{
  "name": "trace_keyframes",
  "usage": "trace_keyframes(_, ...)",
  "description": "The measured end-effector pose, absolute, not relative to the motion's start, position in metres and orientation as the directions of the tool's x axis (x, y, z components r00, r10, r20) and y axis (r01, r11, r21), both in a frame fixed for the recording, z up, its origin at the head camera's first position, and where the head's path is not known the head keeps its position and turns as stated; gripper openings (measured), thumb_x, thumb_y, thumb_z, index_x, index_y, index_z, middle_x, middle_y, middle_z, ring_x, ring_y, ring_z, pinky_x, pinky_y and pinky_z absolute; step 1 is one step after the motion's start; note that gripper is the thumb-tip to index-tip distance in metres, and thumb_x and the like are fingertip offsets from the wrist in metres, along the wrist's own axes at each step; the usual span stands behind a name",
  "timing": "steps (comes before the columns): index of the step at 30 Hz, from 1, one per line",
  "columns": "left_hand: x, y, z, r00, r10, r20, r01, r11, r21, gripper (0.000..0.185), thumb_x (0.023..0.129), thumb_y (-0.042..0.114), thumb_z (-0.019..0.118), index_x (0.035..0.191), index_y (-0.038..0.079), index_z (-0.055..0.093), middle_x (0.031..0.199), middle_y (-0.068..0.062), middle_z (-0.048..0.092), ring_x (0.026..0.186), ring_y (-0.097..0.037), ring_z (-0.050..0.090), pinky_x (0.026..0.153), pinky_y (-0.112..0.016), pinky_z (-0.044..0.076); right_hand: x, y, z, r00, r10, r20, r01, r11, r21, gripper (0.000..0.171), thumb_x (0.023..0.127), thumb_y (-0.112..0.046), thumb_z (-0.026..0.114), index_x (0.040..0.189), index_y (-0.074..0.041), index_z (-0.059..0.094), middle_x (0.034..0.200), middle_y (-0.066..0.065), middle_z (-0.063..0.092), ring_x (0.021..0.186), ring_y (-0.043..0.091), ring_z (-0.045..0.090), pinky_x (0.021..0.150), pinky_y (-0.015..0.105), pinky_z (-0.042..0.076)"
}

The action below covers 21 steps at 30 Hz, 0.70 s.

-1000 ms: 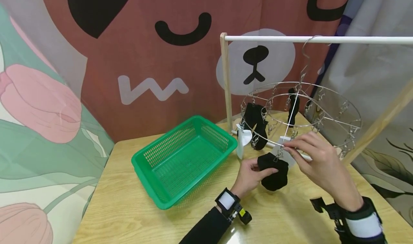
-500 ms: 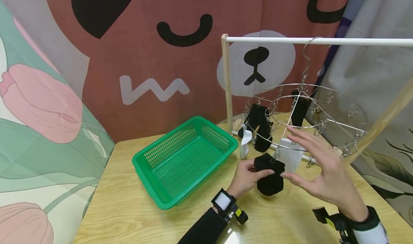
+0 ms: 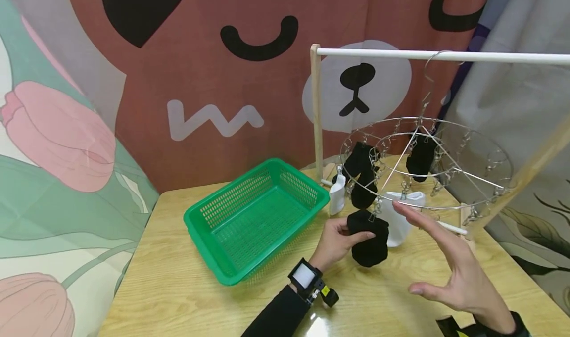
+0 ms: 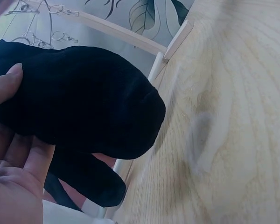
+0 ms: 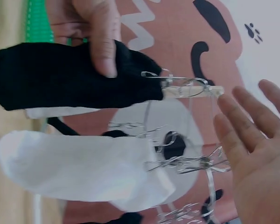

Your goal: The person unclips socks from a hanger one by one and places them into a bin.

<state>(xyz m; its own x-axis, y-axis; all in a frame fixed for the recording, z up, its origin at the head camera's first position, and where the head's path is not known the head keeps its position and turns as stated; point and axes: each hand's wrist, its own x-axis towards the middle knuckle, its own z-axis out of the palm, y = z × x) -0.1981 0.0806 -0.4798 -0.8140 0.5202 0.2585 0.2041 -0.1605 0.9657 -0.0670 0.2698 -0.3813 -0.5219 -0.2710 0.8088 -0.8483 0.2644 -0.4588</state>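
A black sock (image 3: 370,250) hangs from a metal clip (image 3: 373,214) on the near side of a round wire hanger (image 3: 481,177). My left hand (image 3: 331,243) pinches the sock near its upper end, thumb on the front. In the right wrist view, the clip bites the sock's cuff (image 5: 149,81). My right hand (image 3: 465,272) is apart from the sock, thumb and fingers spread wide below the hanger's near rim. A white sock (image 3: 399,225) hangs just behind. Farther round are another white sock (image 3: 337,196) and black socks (image 3: 420,156).
A green plastic basket (image 3: 202,253) with nothing in it stands on the wooden table (image 3: 156,282), left of the hanger. The hanger hooks onto a white rail (image 3: 378,53) held by wooden posts (image 3: 317,114). Spare clips dangle around the rings.
My right hand has let go at the hanger's rim, spread its fingers and drawn back toward the lower right. The hanger has turned, shifting its socks. My left hand keeps hold of the black sock.
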Motion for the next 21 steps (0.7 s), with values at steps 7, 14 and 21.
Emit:
trace_keyframes(7, -0.198, 0.078, -0.481, -0.822, 0.512, 0.249, 0.207, -0.138, 0.969, 0.018, 0.089, 0.008, 0.087, 0.104, 0.0, 0.082, 0.101, -0.01, 0.082, 0.082, 0.002, 0.071, 0.069, -0.017, 0.056, -0.074, 0.284, -0.409, -0.647, -0.216, 0.731, -0.756, 0.304, -0.579, 0.098, 0.078, -0.01, 0.09, 0.155, 0.019, 0.037, 0.162, 0.033, 0.043, 0.155, 0.025, 0.042, 0.124, 0.022, 0.033)
trace_keyframes(14, -0.196, 0.077, -0.48, -0.81, 0.522, 0.267, 0.224, -0.145, 0.964, 0.017, 0.09, 0.007, 0.087, 0.103, -0.002, 0.082, 0.102, -0.011, 0.083, 0.083, 0.002, 0.072, 0.074, -0.022, 0.061, -0.086, 0.28, -0.416, -0.771, -0.147, 0.62, -0.629, 0.329, -0.704, 0.095, 0.081, 0.017, 0.076, 0.164, 0.007, 0.031, 0.166, 0.027, 0.041, 0.154, 0.017, 0.043, 0.123, 0.019, 0.034)
trace_keyframes(21, -0.195, 0.075, -0.48, -0.782, 0.547, 0.298, 0.248, -0.165, 0.955, 0.02, 0.092, 0.006, 0.085, 0.111, 0.0, 0.081, 0.109, -0.014, 0.082, 0.091, 0.001, 0.074, 0.08, -0.024, 0.062, -0.103, 0.27, -0.416, -0.807, -0.087, 0.584, -0.582, 0.278, -0.764, 0.083, 0.091, 0.023, 0.064, 0.165, 0.002, 0.033, 0.164, 0.005, 0.051, 0.147, 0.006, 0.05, 0.117, 0.016, 0.039)
